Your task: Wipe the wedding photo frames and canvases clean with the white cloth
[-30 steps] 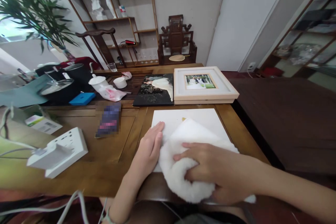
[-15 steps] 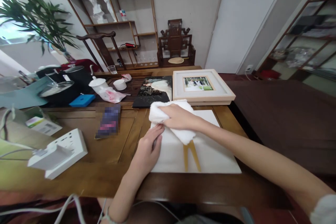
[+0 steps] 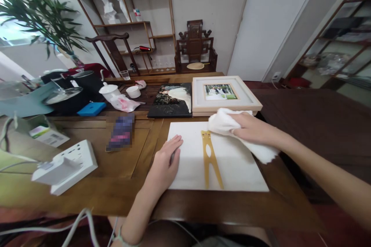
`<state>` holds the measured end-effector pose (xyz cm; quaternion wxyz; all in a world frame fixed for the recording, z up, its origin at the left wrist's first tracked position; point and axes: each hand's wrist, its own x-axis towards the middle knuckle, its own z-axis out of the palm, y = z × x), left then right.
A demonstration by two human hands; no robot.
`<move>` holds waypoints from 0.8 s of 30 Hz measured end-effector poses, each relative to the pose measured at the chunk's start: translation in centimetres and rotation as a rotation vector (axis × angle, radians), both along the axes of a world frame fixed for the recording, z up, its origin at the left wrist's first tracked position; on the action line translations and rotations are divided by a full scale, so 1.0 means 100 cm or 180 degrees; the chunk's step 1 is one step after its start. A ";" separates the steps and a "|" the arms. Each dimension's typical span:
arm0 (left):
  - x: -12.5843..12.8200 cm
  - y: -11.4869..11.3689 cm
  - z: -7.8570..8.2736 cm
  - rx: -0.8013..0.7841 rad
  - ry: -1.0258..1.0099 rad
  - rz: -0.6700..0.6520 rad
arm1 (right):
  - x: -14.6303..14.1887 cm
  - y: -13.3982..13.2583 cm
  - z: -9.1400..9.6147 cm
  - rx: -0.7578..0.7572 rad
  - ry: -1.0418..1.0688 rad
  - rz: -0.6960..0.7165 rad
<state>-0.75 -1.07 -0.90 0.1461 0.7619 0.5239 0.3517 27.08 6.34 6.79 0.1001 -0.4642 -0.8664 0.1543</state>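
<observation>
A white rectangular board (image 3: 185,170) lies flat on the wooden table, with a flat tan forked stand piece (image 3: 209,158) on its face. That piece has a small oval hole and spreads into two legs toward me. My left hand (image 3: 166,160) rests on the board's left edge, fingers stretched out and holding nothing. In my right hand (image 3: 251,127) is a bunched white towel (image 3: 223,122), pressed over the board's upper right part. One end of the towel hangs past the right edge. My right fingertips are partly hidden in the cloth.
Behind the board are a framed photo (image 3: 228,104) and a dark photo panel (image 3: 171,102). To the left lie a white power strip (image 3: 75,166), a blurred-out dark item (image 3: 120,131), a blue box (image 3: 91,109), a white lidded cup (image 3: 109,92) and a dark pot (image 3: 66,100).
My right hand has moved right with the towel, from the board's upper left to its upper right, uncovering the top of the tan piece. My left hand stays at the left edge.
</observation>
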 end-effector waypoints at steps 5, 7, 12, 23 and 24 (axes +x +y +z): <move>0.000 0.000 0.001 -0.0013 -0.0002 0.0024 | 0.033 -0.017 -0.003 0.0071 -0.0096 -0.0146; 0.000 0.000 0.000 -0.0006 -0.0012 0.0020 | 0.033 -0.019 -0.009 0.0212 -0.0165 -0.0009; 0.000 0.000 0.001 -0.0002 -0.0024 0.0023 | 0.017 -0.012 -0.031 0.0490 -0.0312 0.0357; 0.002 0.000 0.001 -0.0068 0.0016 0.0055 | 0.022 -0.084 -0.029 0.0498 -0.0113 0.1020; 0.002 0.000 0.000 -0.0075 0.0018 0.0063 | 0.025 -0.097 -0.028 0.0517 -0.0123 0.1077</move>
